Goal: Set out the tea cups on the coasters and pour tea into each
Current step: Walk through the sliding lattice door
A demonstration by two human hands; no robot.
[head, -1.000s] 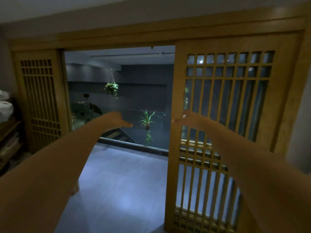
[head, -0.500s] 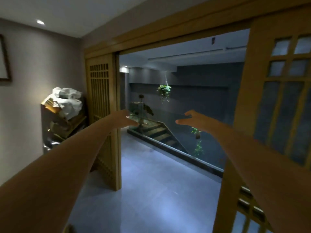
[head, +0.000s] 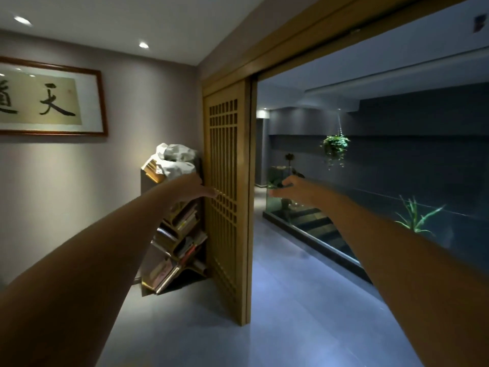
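Note:
No tea cups, coasters or teapot show in the head view. Both my arms stretch out forward at chest height. My left hand [head: 199, 188] is held out in front of the wooden lattice door panel [head: 225, 197], its fingers fairly straight and holding nothing. My right hand [head: 287, 188] reaches into the open doorway with relaxed fingers and holds nothing.
A slanted bookshelf [head: 176, 242] with white bundles on top stands against the left wall beside the lattice door. A framed calligraphy [head: 50, 99] hangs on that wall. Beyond the doorway lie a grey tiled floor [head: 277, 300], a glass-edged stairwell [head: 317, 234] and a hanging plant [head: 334, 148].
The view has swung to the left: the right lattice door has left the frame, and the left wall, bookshelf and calligraphy have come in. Both arms stay stretched forward.

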